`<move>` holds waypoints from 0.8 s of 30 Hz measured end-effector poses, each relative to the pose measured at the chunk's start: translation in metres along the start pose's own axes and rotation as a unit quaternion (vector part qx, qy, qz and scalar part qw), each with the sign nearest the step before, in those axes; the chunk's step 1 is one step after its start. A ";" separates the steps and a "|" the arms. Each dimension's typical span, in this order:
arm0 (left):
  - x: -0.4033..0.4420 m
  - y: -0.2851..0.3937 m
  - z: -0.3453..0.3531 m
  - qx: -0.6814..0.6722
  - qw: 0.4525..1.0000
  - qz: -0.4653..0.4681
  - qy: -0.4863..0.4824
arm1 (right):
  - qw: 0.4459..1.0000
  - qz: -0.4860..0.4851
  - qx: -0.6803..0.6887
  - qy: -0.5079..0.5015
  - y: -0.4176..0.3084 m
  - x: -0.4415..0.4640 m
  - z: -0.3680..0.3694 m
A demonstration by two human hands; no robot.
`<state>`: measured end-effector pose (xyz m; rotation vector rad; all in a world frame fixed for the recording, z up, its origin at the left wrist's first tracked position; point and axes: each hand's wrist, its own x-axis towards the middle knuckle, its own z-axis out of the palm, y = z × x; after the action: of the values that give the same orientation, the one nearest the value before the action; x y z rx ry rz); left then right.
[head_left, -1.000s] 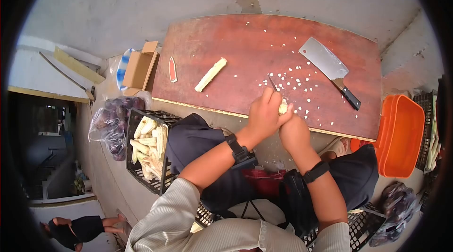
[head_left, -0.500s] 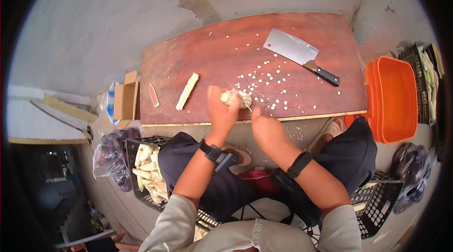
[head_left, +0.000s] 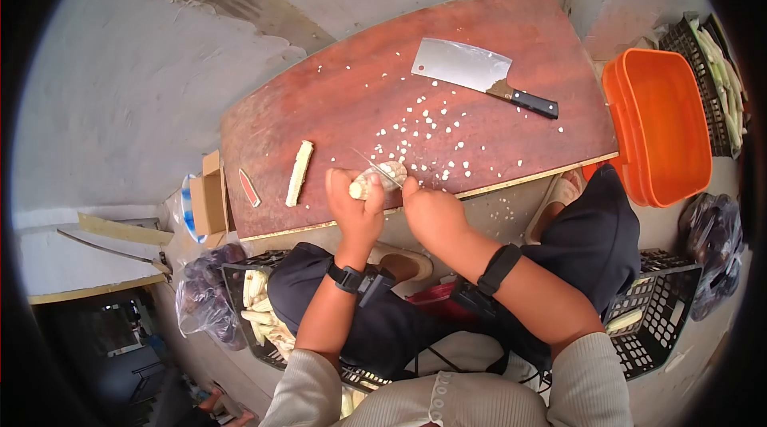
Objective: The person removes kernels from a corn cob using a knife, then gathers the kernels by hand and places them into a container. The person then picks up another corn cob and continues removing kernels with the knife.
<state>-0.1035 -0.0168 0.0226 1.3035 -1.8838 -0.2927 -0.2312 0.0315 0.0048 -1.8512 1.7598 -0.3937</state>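
Observation:
My left hand [head_left: 356,207] is wrapped round a pale corn cob [head_left: 378,179] at the near edge of the red-brown table [head_left: 319,99]. My right hand [head_left: 431,211] is closed round the handle end of a small thin knife [head_left: 368,160], whose blade lies across the cob. Loose white kernels [head_left: 435,135] are scattered on the tabletop beyond the hands. To the left lies a stripped cob [head_left: 300,174], with a small red-and-white pointed piece [head_left: 249,187] farther left. A cleaver [head_left: 463,65] with a black handle rests toward the back right.
Orange tubs [head_left: 667,127] stand right of the table. Black crates hold corn at lower left [head_left: 264,315], lower right [head_left: 651,315] and far right [head_left: 719,83]. Plastic bags of dark produce [head_left: 209,295] and a cardboard box [head_left: 211,199] sit at left.
The view has shifted and turned. The cob, earlier between both hands, is now held out in my left hand, and the knife has come to lie across it.

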 end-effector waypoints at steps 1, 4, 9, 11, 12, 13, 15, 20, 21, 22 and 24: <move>0.000 -0.001 -0.001 -0.006 1.000 -0.006 0.007 | 0.999 -0.016 0.012 0.033 0.000 0.003 0.004; -0.003 0.004 -0.005 0.006 1.000 0.010 -0.019 | 0.996 -0.031 0.033 0.080 -0.006 0.011 0.016; -0.007 -0.014 -0.006 -0.011 1.000 -0.013 -0.001 | 0.998 -0.031 -0.003 0.062 -0.009 0.021 0.020; -0.010 -0.016 -0.004 -0.017 1.000 -0.018 0.013 | 0.997 -0.035 0.003 0.063 -0.007 0.021 0.023; -0.011 -0.015 -0.003 -0.025 0.999 -0.030 0.015 | 0.997 -0.037 0.007 0.066 -0.008 0.022 0.022; -0.011 -0.014 -0.002 -0.034 0.998 -0.041 0.016 | 0.997 -0.039 0.005 0.068 -0.008 0.021 0.021; -0.008 -0.010 -0.001 -0.024 0.999 -0.030 0.002 | 0.997 -0.039 0.001 0.069 -0.009 0.017 0.018; -0.009 -0.010 -0.004 -0.014 0.999 -0.033 -0.017 | 0.995 -0.010 0.097 0.014 -0.002 0.013 0.009; -0.010 -0.009 -0.004 -0.021 0.999 -0.041 -0.014 | 0.993 -0.009 0.119 0.008 0.000 0.013 0.007; -0.011 -0.009 -0.004 -0.028 0.998 -0.050 -0.013 | 0.988 -0.007 0.155 0.011 0.000 0.011 0.007; -0.012 -0.012 -0.002 -0.062 0.995 -0.074 -0.018 | 0.975 -0.002 0.223 0.018 0.003 0.006 0.004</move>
<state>-0.0920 -0.0111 0.0106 1.3617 -1.7716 -0.5051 -0.2303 0.0259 -0.0012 -1.5332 1.5332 -0.7597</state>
